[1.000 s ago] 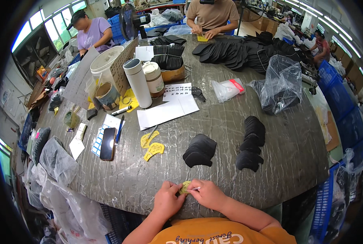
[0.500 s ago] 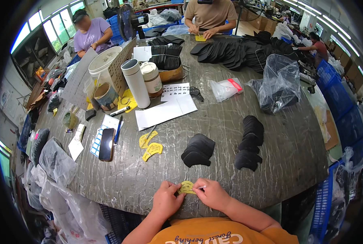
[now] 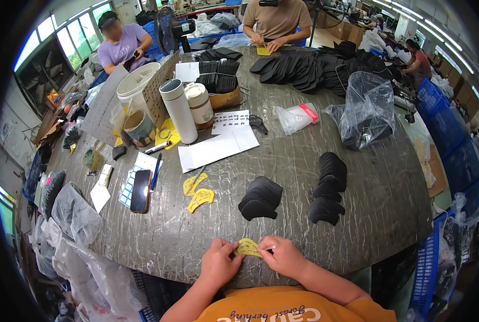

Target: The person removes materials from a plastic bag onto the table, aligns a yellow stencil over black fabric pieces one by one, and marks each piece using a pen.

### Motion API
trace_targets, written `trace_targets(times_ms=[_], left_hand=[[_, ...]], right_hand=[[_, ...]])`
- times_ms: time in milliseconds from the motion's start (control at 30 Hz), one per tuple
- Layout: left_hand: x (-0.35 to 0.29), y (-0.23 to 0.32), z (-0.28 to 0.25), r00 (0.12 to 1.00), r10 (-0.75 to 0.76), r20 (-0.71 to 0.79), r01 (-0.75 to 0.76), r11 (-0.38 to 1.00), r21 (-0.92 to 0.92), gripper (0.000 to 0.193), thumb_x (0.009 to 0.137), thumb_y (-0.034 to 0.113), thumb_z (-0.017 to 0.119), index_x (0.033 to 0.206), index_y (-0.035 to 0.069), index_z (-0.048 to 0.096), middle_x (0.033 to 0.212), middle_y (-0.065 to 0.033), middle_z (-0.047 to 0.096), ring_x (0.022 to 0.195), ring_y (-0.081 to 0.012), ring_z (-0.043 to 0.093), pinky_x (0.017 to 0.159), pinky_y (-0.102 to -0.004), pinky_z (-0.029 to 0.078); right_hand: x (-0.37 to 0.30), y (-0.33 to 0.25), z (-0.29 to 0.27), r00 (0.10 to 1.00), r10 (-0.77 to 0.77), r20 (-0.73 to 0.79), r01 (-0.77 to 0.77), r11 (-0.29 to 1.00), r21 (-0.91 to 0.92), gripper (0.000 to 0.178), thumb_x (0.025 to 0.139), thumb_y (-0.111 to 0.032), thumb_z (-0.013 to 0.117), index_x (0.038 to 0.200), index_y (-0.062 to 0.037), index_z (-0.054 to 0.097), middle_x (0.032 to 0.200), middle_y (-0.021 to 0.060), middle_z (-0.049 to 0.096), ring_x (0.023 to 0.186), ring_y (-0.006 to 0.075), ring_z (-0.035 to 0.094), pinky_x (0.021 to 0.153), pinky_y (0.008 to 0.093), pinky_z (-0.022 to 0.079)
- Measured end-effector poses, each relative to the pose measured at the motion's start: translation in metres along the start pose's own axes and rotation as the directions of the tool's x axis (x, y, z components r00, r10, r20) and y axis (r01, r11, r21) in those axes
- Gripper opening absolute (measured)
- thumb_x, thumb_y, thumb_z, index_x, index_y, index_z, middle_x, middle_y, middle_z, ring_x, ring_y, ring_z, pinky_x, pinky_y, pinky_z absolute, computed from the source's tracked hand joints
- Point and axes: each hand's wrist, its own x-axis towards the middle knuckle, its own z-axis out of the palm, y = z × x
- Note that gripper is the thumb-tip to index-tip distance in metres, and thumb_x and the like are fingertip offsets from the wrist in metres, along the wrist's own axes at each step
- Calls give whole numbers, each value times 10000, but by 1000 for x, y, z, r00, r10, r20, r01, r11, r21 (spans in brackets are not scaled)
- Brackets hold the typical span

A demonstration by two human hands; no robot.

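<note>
Risk noted: the yellow template [image 3: 247,247] could be skewing if the slim tool [image 3: 272,247] is pushing harder than the left hand [image 3: 219,262] is pinching. Template is lying on the wearer's side of the black stack [image 3: 260,199], between both grips: left is pinching its left end, right hand [image 3: 281,256] is gripping the tool by its right end.

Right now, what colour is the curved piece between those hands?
The curved piece is yellow with dark markings, best seen in the head view.
</note>
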Motion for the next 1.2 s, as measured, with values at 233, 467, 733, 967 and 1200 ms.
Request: trace_targets(times_ms=[233,467,733,967,1200], left_hand=[[0,-4,2,1000,21,-6,-21,1000,13,334,716,180,820,1012,49,740,918,-121,626,790,-302,652,673,-378,537],[1,-1,0,1000,11,1,-11,1000,1,340,703,164,828,1006,35,740,910,-130,628,793,-303,642,676,-374,525],[1,0,-1,1000,2,2,-1,1000,-5,339,707,174,829,1002,33,740,905,-130,627,776,-305,643,668,-380,527],[1,-1,0,1000,17,-18,-17,1000,6,306,723,181,811,986,40,742,904,-129,627,778,-311,647,667,-388,529],[0,-2,2,1000,6,-24,-6,1000,-9,267,726,164,788,967,59,743,890,-135,630,783,-320,648,671,-395,532]], right_hand=[[-1,-1,-1,999,-44,14,45,997,-67,80,863,-46,650,845,-21,577,790,150,631,745,349,637,661,409,502],[-4,-3,-3,999,-28,-15,28,999,-32,97,868,-44,630,830,-23,543,763,152,599,736,368,606,651,425,478],[-6,-1,-5,999,-30,-21,29,998,-61,112,854,-37,647,830,-30,539,756,153,594,735,366,609,646,425,478],[17,-14,6,989,-124,85,122,992,28,123,859,-81,658,887,-34,548,819,157,624,789,374,623,696,432,499],[29,-1,16,965,-121,234,122,992,10,121,865,-107,638,928,-48,554,866,146,636,848,366,623,747,434,504]])
